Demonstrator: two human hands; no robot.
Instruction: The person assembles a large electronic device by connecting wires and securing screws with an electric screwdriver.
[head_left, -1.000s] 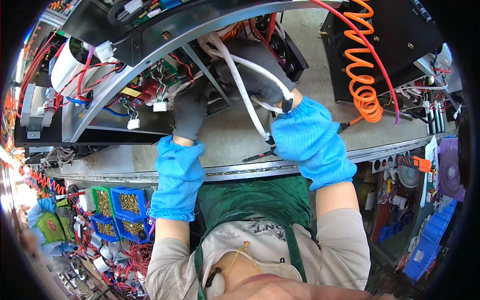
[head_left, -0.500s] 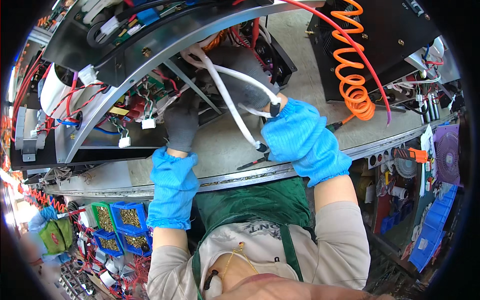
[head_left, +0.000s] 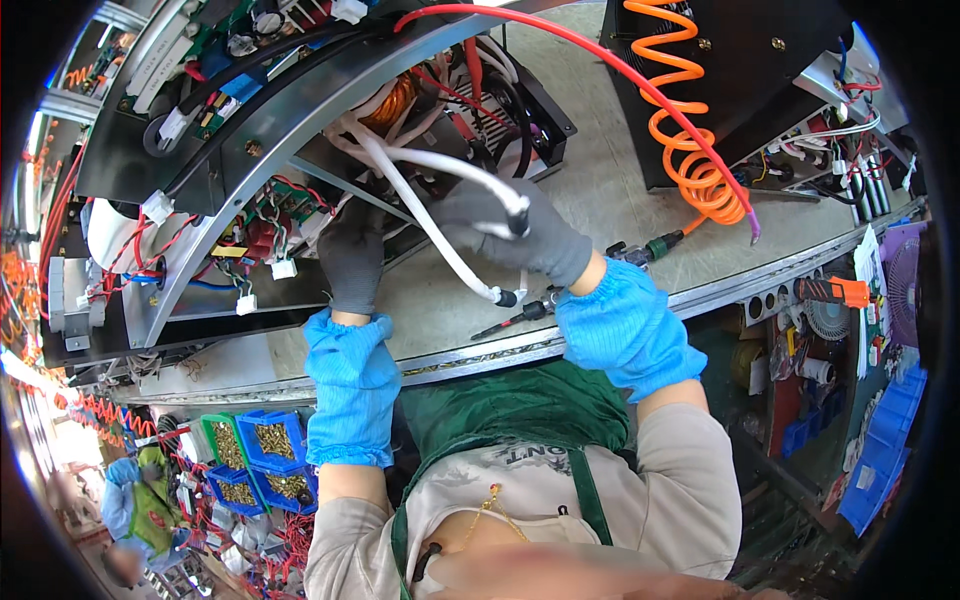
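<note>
My left hand (head_left: 352,258), in a grey glove, reaches in at the near side of an open device with a metal frame (head_left: 262,135). Its fingertips are hidden among the parts there. Beside it, my right hand (head_left: 535,235), also gloved, is over the bench by two thick white cables (head_left: 428,228) with black ends. One cable passes over this hand, and its fingers are partly covered and blurred, so I cannot make out a grip. A copper-coloured coil (head_left: 392,103) shows inside the device. Below the right wrist lies a power screwdriver (head_left: 535,310), partly under the blue sleeve.
An orange coiled hose (head_left: 685,130) and a red cable (head_left: 640,82) hang over the bench (head_left: 590,130). A black-cased unit (head_left: 745,90) stands to the right. Blue bins of brass-coloured screws (head_left: 275,440) sit lower left. Another person (head_left: 150,510) is at the far lower left.
My right hand has drawn back out of the device, toward me and to the right. The white cables have shifted with it. My left hand stays in nearly the same place.
</note>
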